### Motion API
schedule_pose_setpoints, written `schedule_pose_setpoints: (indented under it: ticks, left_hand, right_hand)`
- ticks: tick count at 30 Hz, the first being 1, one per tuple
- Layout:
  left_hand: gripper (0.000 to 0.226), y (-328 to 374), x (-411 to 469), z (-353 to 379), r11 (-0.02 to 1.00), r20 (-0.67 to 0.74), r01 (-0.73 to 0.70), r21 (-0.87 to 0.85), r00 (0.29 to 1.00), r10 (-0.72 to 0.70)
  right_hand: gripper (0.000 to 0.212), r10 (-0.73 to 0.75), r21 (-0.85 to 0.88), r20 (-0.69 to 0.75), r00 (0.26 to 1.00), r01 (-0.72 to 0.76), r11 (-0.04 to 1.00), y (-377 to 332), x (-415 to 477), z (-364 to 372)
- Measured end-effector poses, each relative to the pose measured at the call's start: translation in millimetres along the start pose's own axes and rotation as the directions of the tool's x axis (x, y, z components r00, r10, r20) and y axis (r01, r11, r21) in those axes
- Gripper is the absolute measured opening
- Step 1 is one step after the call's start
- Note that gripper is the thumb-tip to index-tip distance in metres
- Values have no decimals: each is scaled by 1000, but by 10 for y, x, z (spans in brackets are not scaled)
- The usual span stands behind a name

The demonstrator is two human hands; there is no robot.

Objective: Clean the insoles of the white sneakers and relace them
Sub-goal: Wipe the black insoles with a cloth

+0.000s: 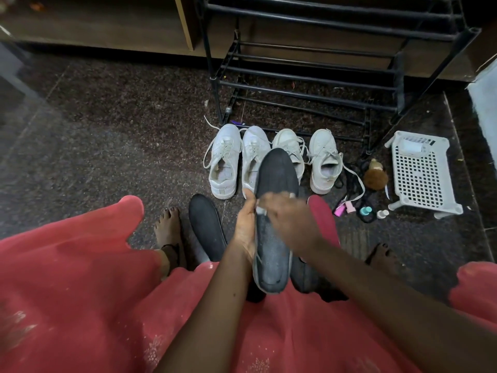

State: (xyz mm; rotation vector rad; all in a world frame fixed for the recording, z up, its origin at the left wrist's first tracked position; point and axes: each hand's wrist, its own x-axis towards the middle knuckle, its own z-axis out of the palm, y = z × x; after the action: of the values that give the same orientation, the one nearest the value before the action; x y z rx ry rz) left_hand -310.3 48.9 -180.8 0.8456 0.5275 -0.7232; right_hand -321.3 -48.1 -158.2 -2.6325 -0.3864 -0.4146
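Note:
My left hand (246, 224) grips a dark grey insole (274, 227) by its left edge and holds it upright over my lap. My right hand (287, 219), blurred, lies across the insole's middle with something small and white under its fingers; what it is I cannot tell. A second dark insole (207, 227) lies on the floor to the left. Two pairs of white sneakers stand in a row beyond: the left pair (224, 162) with loose laces, the right pair (324, 162) partly hidden behind the held insole.
A black shoe rack (309, 76) stands behind the sneakers. A white perforated basket (422, 173) lies at the right, with a brown brush (376, 177), loose dark laces (349, 179) and small bottles (365, 211) beside it. My bare feet rest on the dark speckled floor.

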Motion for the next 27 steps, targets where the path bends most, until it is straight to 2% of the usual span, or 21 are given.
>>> schedule_pose_setpoints:
  ticks: [3, 5, 6, 9, 10, 13, 15, 16, 17, 18, 19, 22, 23, 24, 26, 27]
  left_hand:
    - [90, 9, 31, -37, 999, -59, 10, 31, 998, -8]
    - [85, -40, 18, -19, 992, -43, -20, 121, 999, 25]
    - [79, -80, 47, -17, 992, -26, -43, 119, 999, 46]
    - [86, -85, -6, 96, 992, 27, -105, 77, 994, 103]
    - [86, -82, 27, 81, 995, 6, -92, 45, 996, 92]
    - [82, -14, 123, -80, 998, -25, -41, 47, 999, 42]
    - [85, 14, 108, -75, 997, -46, 74, 32, 996, -72]
    - [79, 20, 103, -90, 994, -26, 76, 73, 997, -74]
    - [63, 13, 79, -68, 986, -59, 39, 161, 998, -30]
    - [46, -13, 50, -37, 981, -34, -40, 189, 998, 47]
    - [42, -2, -34, -4, 979, 8, -108, 174, 994, 108]
    - [79, -46, -103, 80, 996, 62, -35, 87, 998, 30]
    - [79, -30, -144, 117, 999, 75, -26, 24, 997, 24]
    - [72, 4, -180, 151, 1000, 146, -3, -30, 989, 7]
    - [57, 31, -260, 212, 997, 278, 78, -9, 958, -73]
    - [64, 17, -232, 179, 990, 330, 141, -6, 935, -132]
  right_hand:
    - [27, -177, 131, 18, 984, 173, 976, -276, -494, -135]
    - [27, -260, 106, 74, 963, 252, 962, -220, -552, -151]
    - [28, -249, 55, 66, 966, 246, 968, -146, -469, -148]
    - [17, -26, 29, -44, 999, 28, 999, 41, -60, -139]
    - [16, -12, 41, -68, 998, 15, 999, 46, 6, -131]
    - [28, -209, 108, -75, 975, 217, 970, -115, -145, -137]
    - [41, -398, 165, -10, 917, 394, 904, -229, -380, -226]
    - [43, -485, 179, 28, 874, 473, 863, -250, -450, -281]
    - [41, -549, 185, 50, 835, 532, 826, -225, -475, -310]
    - [39, -581, 167, 62, 811, 566, 807, -167, -447, -313]
    - [38, -579, 123, 70, 812, 569, 813, -83, -376, -295]
    - [32, -421, -52, 80, 903, 426, 903, 280, -26, -134]
    - [32, -359, -93, 82, 930, 366, 926, 412, 102, -97]
    - [33, -304, -132, 78, 950, 312, 941, 543, 227, -71]
    - [30, -192, -177, 63, 979, 200, 964, 735, 430, -79]
    - [27, -119, -183, 67, 991, 129, 975, 792, 503, -104]
